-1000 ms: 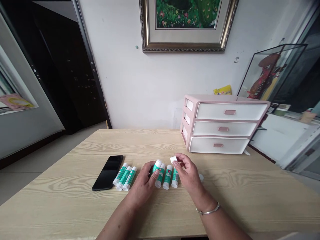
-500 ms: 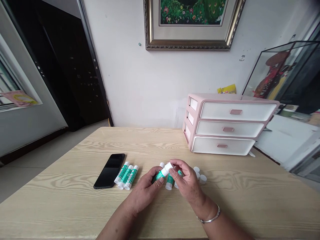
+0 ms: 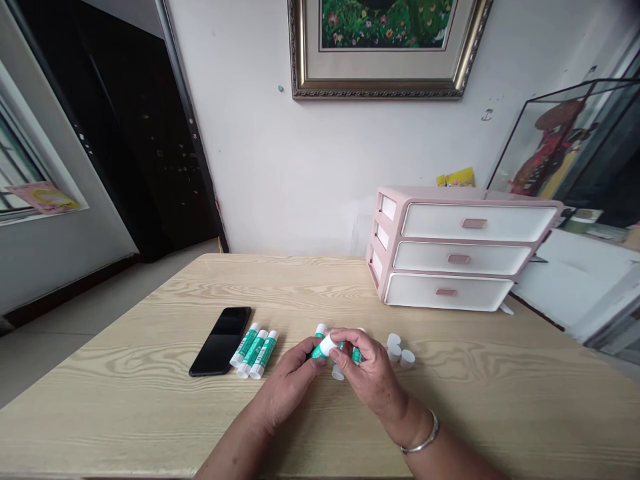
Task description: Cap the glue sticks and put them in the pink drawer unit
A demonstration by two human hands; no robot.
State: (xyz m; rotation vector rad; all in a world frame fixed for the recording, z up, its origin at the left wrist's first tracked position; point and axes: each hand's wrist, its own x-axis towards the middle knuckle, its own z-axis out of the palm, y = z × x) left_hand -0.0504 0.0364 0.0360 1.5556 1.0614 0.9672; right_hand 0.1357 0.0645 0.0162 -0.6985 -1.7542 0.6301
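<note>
Holding a green-and-white glue stick (image 3: 319,351) in the curled fingers of the left hand (image 3: 294,371); pinching its white cap (image 3: 328,343) between fingers of the right hand (image 3: 373,369), above the bench (image 3: 150,413).

We look from a single camera worn on the head, facing forward and down across the table (image 3: 165,413). It sits near enough that our left hand (image 3: 294,372) and right hand (image 3: 371,373) show close, low in the middle; the wall (image 3: 285,173) rises farther off ahead, its picture (image 3: 385,37) cut by the top edge.
</note>
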